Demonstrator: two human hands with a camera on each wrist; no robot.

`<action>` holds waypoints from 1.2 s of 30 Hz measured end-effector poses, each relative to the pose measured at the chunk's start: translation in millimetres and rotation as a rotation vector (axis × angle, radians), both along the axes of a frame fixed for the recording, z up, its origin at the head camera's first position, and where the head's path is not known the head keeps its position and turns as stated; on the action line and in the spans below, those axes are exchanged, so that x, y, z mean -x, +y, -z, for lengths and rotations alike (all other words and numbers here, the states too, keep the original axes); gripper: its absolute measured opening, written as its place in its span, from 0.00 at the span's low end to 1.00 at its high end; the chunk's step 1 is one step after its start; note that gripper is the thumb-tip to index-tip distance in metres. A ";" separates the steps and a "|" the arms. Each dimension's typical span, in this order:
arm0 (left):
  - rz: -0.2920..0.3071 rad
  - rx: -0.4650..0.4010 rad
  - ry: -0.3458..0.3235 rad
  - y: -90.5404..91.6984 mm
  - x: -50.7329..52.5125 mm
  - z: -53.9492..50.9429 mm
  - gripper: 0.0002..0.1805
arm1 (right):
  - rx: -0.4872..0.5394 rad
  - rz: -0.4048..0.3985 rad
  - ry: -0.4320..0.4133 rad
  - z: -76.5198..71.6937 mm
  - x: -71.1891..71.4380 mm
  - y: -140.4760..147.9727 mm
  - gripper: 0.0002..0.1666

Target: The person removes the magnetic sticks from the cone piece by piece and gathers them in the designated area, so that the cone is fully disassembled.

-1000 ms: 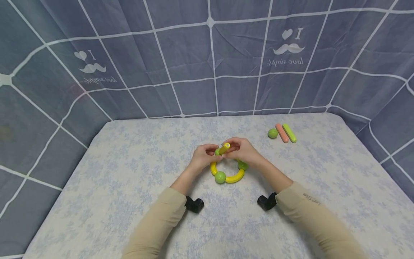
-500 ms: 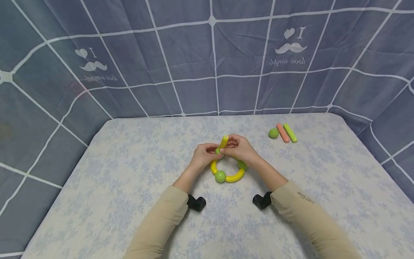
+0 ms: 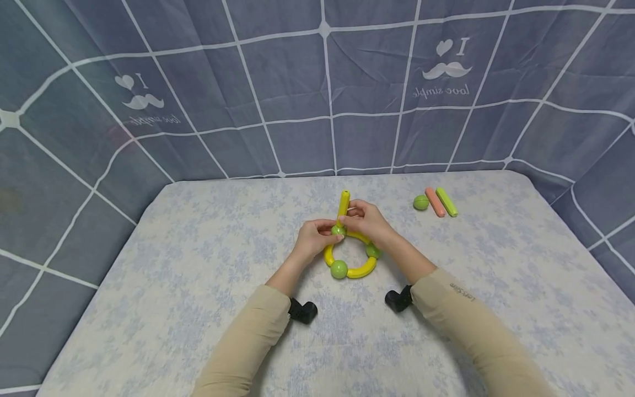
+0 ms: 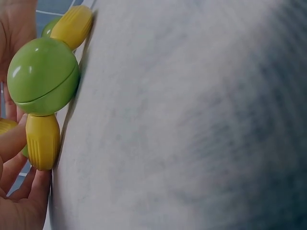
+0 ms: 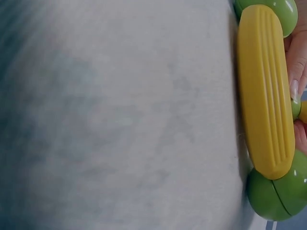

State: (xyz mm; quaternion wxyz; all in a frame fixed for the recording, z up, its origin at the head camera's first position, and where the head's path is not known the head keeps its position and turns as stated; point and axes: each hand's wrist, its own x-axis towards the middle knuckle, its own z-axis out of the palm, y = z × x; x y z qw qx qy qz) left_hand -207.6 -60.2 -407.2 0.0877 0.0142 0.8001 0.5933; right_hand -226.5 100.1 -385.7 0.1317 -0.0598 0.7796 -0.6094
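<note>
A ring of curved yellow pieces (image 3: 363,270) joined by green balls (image 3: 339,269) lies on the patterned tablecloth. My left hand (image 3: 311,240) grips the ring's far-left green ball (image 3: 338,231), partly covered by its fingers. Out of that ball rises a straight yellow rod (image 3: 344,203), its lower end pinched by my right hand (image 3: 371,225). The left wrist view has a green ball (image 4: 43,76) between two yellow pieces close up. In the right wrist view, a ridged yellow piece (image 5: 266,91) spans two green balls, with fingers (image 5: 297,62) behind it.
To the far right on the tablecloth (image 3: 198,237) lie a loose green ball (image 3: 420,202), a pink rod (image 3: 435,202) and a lime-green rod (image 3: 447,202), close together. A grey-blue checked curtain (image 3: 292,82) hangs behind the table and along its sides.
The yellow rod has swung from leaning toward me to pointing away and upward. My right hand has shifted slightly away from me with it; the left hand stays at the ball.
</note>
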 end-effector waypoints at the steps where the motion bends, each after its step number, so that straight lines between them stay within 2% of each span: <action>1: 0.001 -0.001 -0.003 0.0 0.2 -0.1 0.19 | 0.004 0.008 -0.010 -0.3 0.8 -0.5 0.21; 14: 0.002 0.020 -0.035 -0.5 1.0 -1.3 0.20 | 0.045 0.052 -0.063 -0.6 5.2 -7.2 0.25; 23: 0.001 0.066 0.013 2.2 -0.4 -5.8 0.19 | 0.062 0.080 -0.018 -0.3 6.1 -11.1 0.22; 28: -0.002 0.040 0.007 0.8 -0.4 -6.5 0.19 | 0.077 0.064 0.012 -1.3 4.4 -12.3 0.21; 36: 0.020 -0.018 -0.033 -2.4 4.4 -3.6 0.19 | 0.063 0.055 0.005 0.6 8.2 -9.5 0.20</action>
